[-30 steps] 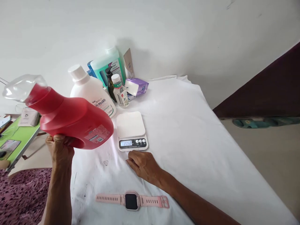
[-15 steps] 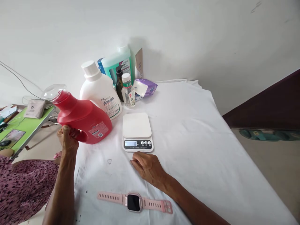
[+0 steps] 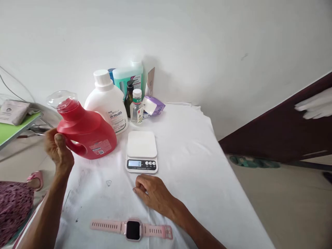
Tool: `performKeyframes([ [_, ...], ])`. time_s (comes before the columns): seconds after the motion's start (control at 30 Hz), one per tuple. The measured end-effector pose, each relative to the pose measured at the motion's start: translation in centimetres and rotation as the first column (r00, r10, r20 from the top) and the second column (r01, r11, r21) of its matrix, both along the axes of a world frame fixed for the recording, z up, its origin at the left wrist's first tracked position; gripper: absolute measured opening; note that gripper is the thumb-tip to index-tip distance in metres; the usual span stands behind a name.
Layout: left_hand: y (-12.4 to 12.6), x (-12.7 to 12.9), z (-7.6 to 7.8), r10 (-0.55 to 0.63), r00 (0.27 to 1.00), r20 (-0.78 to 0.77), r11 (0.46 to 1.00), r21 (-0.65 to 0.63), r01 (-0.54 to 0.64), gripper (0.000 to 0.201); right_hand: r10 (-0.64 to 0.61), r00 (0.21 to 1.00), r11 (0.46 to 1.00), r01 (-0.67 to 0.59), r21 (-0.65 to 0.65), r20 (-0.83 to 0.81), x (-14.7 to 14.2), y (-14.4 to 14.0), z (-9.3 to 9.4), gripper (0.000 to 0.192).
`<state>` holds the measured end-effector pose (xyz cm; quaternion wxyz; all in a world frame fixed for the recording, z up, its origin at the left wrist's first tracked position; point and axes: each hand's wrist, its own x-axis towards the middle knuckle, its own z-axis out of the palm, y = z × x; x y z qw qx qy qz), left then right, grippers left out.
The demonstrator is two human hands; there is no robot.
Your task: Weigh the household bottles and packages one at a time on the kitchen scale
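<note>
A red detergent jug (image 3: 89,129) with a clear cap stands on the white-clothed table at the left. Beside its handle is my left hand (image 3: 59,150), thumb and fingers apart and partly blurred, no longer wrapped round the handle. Whether it still touches the jug's edge is hard to see. My right hand (image 3: 153,190) rests on the cloth with its fingers curled and nothing visible in them. Just beyond it sits a white kitchen scale (image 3: 141,145), its pan bare and its display reading 0. A pink-strapped smartwatch (image 3: 133,230) lies flat near the front edge.
Behind the jug stand a large white bottle (image 3: 106,100), a green-liquid jug (image 3: 124,74), a dark pump bottle (image 3: 129,95), a small clear bottle (image 3: 137,109) and a purple tissue pack (image 3: 155,105). A person's patterned clothing (image 3: 15,211) shows at lower left, near a green table (image 3: 10,129).
My left hand has loosened from the red jug's handle and drawn slightly left. The view has shifted right; my right hand stays curled before the scale.
</note>
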<state>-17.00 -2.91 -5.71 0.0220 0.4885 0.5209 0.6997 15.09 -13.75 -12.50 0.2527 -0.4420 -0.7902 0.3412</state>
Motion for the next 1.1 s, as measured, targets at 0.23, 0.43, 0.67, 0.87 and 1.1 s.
performKeyframes([
  [0.23,-5.6,6.8,-2.6,-0.262,0.824,-0.502,0.964,-0.097,0.247,0.023,-0.254,0.946,0.952,0.281,0.118,-0.204,5.1,4.9,8.3,0.019],
  [0.43,-4.1,10.9,-7.2,-0.587,0.808,-0.046,0.659,-0.608,0.443,0.054,-0.584,0.793,0.769,0.609,0.194,-0.175,8.2,18.9,8.6,0.052],
  [0.67,-2.3,10.7,-8.5,-0.642,0.762,0.082,0.573,-0.61,0.548,0.062,-0.699,0.715,0.715,0.698,-0.021,-0.006,6.8,29.1,5.6,0.106],
  [0.87,-2.0,10.7,-8.6,-0.668,0.737,0.105,0.567,-0.571,0.594,0.055,-0.688,0.722,0.717,0.692,-0.081,0.076,6.9,33.5,2.8,0.115],
  [1.1,-1.8,10.6,-8.8,-0.687,0.72,0.098,0.557,-0.566,0.608,0.052,-0.652,0.752,0.758,0.648,0.074,0.095,7.1,34.4,0.5,0.098],
])
